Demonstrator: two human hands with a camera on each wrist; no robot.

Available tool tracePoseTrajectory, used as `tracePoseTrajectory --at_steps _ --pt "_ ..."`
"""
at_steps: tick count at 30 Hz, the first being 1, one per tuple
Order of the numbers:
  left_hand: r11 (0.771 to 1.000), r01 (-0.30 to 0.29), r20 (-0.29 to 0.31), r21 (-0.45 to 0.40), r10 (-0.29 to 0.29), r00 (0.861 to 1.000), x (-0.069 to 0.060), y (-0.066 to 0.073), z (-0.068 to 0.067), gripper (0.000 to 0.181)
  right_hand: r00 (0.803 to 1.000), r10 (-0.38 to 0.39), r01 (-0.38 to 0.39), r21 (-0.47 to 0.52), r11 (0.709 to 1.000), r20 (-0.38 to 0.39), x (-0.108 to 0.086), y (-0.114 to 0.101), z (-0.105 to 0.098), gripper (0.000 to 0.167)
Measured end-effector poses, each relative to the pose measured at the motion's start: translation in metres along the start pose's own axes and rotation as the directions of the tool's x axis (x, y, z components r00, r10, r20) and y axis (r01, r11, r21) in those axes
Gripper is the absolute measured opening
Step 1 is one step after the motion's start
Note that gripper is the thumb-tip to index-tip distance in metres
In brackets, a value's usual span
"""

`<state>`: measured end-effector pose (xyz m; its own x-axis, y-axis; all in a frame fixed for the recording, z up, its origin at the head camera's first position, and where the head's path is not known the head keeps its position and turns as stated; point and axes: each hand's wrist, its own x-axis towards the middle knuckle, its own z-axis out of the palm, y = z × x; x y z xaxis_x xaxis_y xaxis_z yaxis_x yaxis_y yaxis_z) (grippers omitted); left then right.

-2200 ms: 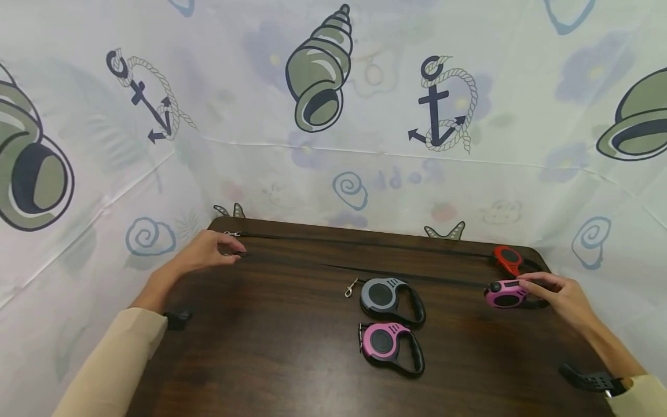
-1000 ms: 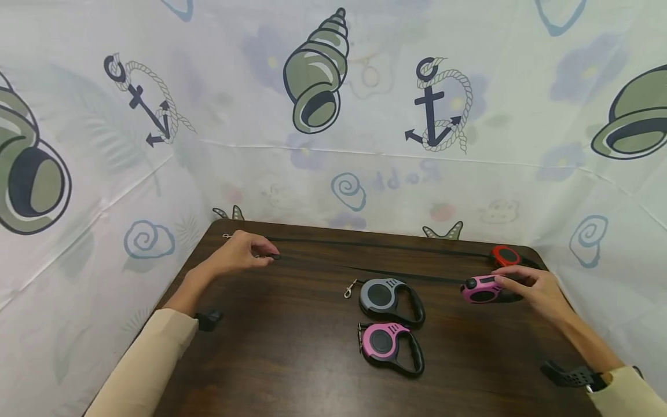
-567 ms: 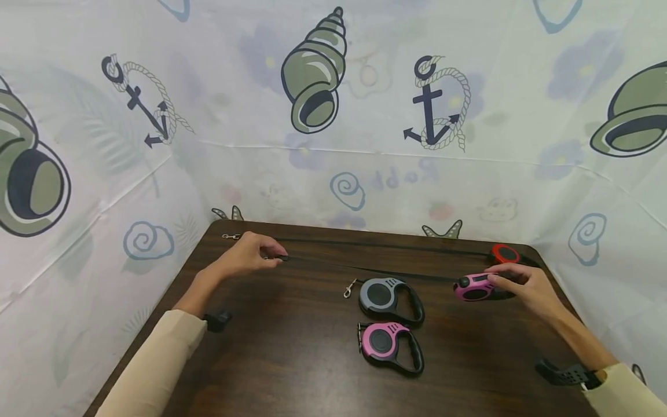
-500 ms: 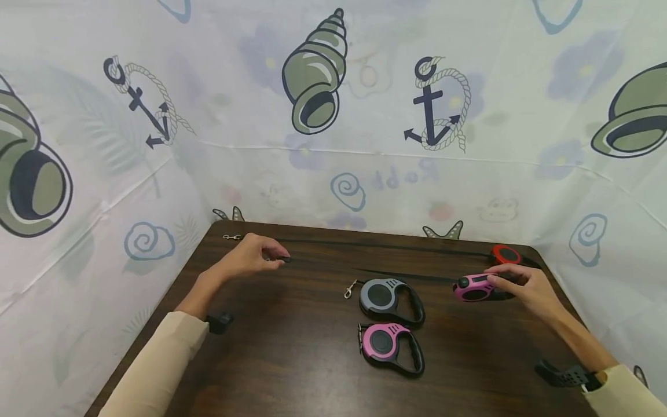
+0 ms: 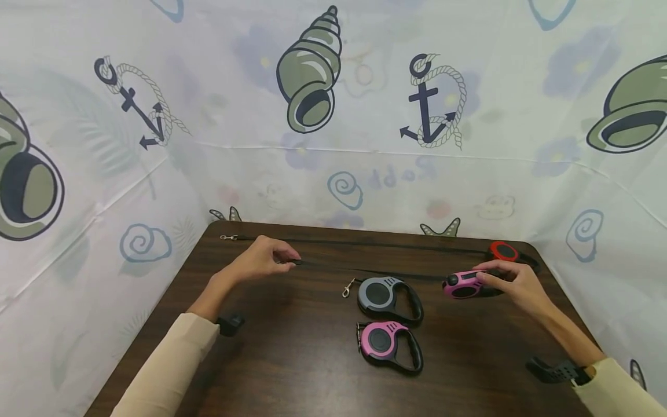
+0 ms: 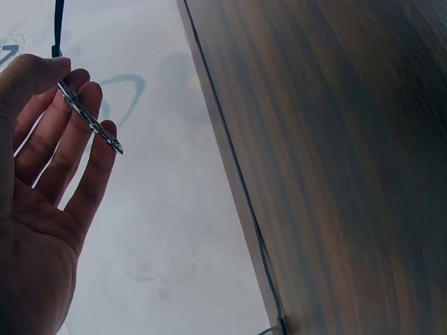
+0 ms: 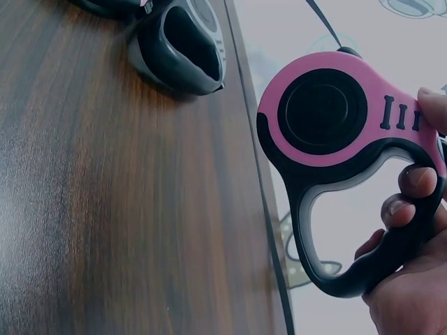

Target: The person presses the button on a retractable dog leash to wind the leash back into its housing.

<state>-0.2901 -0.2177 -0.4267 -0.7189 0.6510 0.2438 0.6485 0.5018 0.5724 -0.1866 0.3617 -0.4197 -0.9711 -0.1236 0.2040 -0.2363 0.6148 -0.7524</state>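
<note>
My right hand point(image 5: 521, 284) grips the black handle of a pink retractable leash point(image 5: 461, 285). In the right wrist view, several fingers curl through its handle loop and the thumb lies on the pink housing point(image 7: 323, 112). A thin black strap point(image 5: 396, 274) runs from it leftward to my left hand point(image 5: 260, 258). There the thumb and fingers pinch the strap's end by its metal clip point(image 6: 91, 118), which lies across the fingers in the left wrist view. Both hands are above the table, and the strap stretches between them.
Along the back of the brown table point(image 5: 281, 347) lies a red retractable leash point(image 5: 503, 251), its strap drawn out to a clip point(image 5: 228, 237) at left. A grey leash point(image 5: 377, 293) and another pink leash point(image 5: 378, 340) lie mid-table. A printed cloth point(image 5: 365, 116) stands behind.
Both hands have moved toward each other, the left rightward and the right leftward, so the held leash's strap has become shorter. The leashes on the table stay in place.
</note>
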Motion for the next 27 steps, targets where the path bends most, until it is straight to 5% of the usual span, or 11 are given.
tracePoseTrajectory --at_steps 27 --pt "0.999 -0.042 -0.014 -0.030 0.042 0.999 0.011 0.021 0.017 0.018 0.992 -0.121 0.111 0.174 0.978 0.048 0.019 -0.017 0.035 0.022"
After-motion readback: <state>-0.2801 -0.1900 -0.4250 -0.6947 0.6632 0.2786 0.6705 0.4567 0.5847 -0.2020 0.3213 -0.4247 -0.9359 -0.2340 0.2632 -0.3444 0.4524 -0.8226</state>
